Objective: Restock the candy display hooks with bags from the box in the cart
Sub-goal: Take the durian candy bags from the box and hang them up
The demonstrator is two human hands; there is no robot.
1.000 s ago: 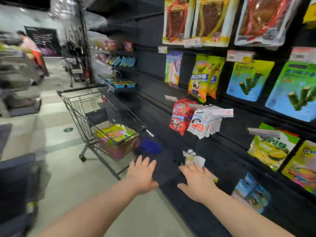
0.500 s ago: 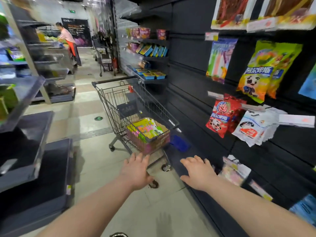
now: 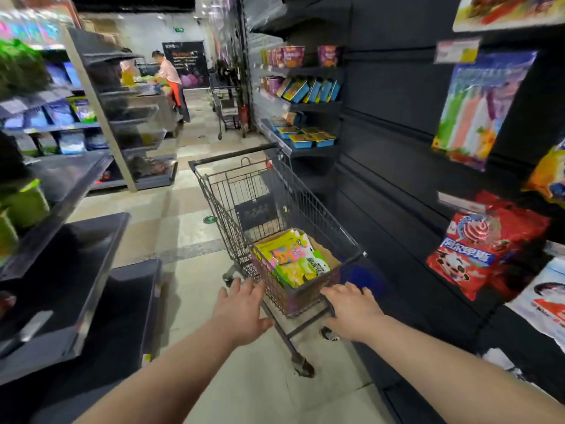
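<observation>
Both hands — left hand (image 3: pixel 241 313), right hand (image 3: pixel 351 313) — swung off the display, now reaching the cart (image 3: pixel 305 296), empty.

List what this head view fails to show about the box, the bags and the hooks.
- Box: its sides and depth are screened by the cart mesh, so the bag count is unknowable.
- Bags: print too small and blurred to read.
- Display hooks: hidden behind the hanging red packs; the rest is cut off by the right edge.
</observation>
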